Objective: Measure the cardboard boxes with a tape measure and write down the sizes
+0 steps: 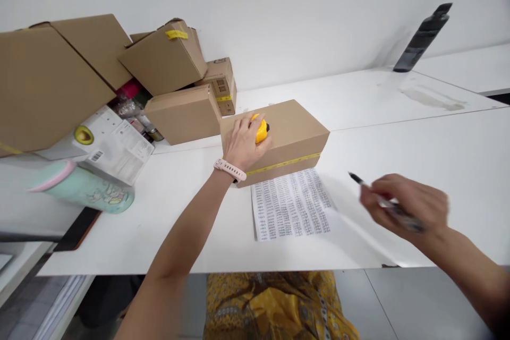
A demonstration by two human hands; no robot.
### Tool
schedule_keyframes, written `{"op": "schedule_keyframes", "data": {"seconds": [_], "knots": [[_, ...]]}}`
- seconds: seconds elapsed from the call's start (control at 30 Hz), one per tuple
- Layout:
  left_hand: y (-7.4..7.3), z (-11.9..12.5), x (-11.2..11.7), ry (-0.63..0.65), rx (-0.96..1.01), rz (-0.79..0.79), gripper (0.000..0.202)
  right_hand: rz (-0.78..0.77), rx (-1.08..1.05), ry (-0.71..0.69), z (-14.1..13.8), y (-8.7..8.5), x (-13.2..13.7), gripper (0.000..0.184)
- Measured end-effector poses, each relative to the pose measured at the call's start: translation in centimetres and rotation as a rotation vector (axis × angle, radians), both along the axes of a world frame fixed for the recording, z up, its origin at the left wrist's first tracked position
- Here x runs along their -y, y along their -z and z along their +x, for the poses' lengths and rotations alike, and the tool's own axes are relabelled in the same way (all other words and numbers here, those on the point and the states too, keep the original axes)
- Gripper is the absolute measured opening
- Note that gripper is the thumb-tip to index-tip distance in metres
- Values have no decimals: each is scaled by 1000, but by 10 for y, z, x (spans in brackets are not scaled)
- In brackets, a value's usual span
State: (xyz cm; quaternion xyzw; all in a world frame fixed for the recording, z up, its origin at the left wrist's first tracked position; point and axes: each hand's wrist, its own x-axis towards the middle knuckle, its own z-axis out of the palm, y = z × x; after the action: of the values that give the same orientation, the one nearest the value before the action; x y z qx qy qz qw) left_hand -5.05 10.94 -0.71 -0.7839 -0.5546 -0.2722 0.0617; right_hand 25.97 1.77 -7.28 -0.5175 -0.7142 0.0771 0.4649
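My left hand (pixel 246 141), with a pale pink watch band at the wrist, is closed round a yellow tape measure (pixel 262 132) on top of a brown cardboard box (pixel 292 122). A yellow strip runs along the box's front side. Under the near edge of the box lies a sheet of paper (pixel 292 207) with printed columns. To the right of the sheet, my right hand (pixel 410 202) grips a pen (pixel 356 178) above the white table, its dark tip pointing left. That hand is slightly blurred.
Several cardboard boxes (pixel 163 64) are stacked at the back left. A white carton with an avocado picture (pixel 115 143) and a mint bottle (pixel 91 186) lie before them. At the back right stands a dark bottle (pixel 422 40). The white table's front edge (pixel 191 273) runs close to my lap.
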Motion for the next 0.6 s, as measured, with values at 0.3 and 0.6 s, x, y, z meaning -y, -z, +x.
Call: {"op": "schedule_keyframes", "data": {"seconds": [0.3,0.6], "knots": [[91,73,55,582,262,-343,19,-516,-1054,49,-13,43,16,23],[129,88,53,613,226,-518,39,-609,-853,-52,-18,67,25,26]]}}
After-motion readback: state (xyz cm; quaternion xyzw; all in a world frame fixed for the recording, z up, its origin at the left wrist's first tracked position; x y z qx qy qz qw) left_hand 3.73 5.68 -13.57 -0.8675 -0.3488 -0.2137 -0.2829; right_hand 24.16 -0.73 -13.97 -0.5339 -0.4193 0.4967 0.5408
